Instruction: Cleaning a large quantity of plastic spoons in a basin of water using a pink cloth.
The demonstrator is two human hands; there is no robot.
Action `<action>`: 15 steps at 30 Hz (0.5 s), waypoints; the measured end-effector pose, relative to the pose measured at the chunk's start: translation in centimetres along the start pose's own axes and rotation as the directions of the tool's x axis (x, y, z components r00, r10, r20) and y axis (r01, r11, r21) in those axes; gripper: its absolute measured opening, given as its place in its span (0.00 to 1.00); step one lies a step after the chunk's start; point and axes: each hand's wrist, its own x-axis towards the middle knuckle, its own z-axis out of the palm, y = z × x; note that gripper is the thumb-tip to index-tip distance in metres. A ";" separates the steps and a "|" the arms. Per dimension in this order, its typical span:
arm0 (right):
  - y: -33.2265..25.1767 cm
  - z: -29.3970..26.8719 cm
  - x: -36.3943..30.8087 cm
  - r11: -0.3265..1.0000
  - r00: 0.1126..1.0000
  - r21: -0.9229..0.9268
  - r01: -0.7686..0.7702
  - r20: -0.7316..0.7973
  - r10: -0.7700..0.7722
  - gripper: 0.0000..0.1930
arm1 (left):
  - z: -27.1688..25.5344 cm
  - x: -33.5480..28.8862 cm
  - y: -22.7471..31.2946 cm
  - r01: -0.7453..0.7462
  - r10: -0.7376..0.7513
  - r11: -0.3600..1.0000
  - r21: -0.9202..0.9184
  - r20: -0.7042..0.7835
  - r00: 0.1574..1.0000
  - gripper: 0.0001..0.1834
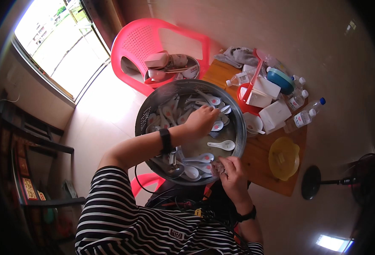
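A big round metal basin (240, 123) with a perforated side holds cloudy water and many white ceramic soup spoons (167, 114), some with red marks. My left hand (201, 121) reaches across it, fingers closed at a white spoon (225, 109) near the far right wall. That grip is partly hidden by the hand itself. At the near right rim, my right hand (234, 175) is closed around a crumpled greyish-brown cloth or scrubber (217, 168). One spoon (222, 145) floats apart between the hands. More spoons (200, 157) and a darker metal spoon (177, 171) lie along the near side.
Behind the basin, a pink plastic chair (134, 40) carries a pan of bowls and chopsticks. On the wooden table (255, 163) at right are a red ladle (253, 80), white boxes (275, 114), plastic bottles (303, 118) and a yellow bowl (284, 158). Dark wooden chairs (26, 170) stand left.
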 end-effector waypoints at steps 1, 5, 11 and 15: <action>0.0 -0.1 0.0 1.000 1.000 0.011 -0.008 -0.002 0.008 0.18 | -0.2 0.9 0.0 -0.117 0.123 0.984 0.135 -0.036 0.992 0.16; 0.0 0.0 -0.1 1.000 1.000 0.025 -0.014 -0.007 0.014 0.18 | 1.1 3.7 -0.2 -0.209 0.235 0.919 0.335 -0.040 0.971 0.24; 0.2 0.1 -0.1 0.998 1.000 0.054 -0.017 -0.015 0.018 0.17 | 2.7 3.4 -1.4 -0.214 0.263 0.898 0.385 -0.080 0.961 0.19; 0.2 0.1 0.1 0.997 0.999 0.068 -0.024 -0.020 0.025 0.17 | 2.4 2.4 -0.9 -0.285 0.433 0.863 0.417 -0.321 0.842 0.14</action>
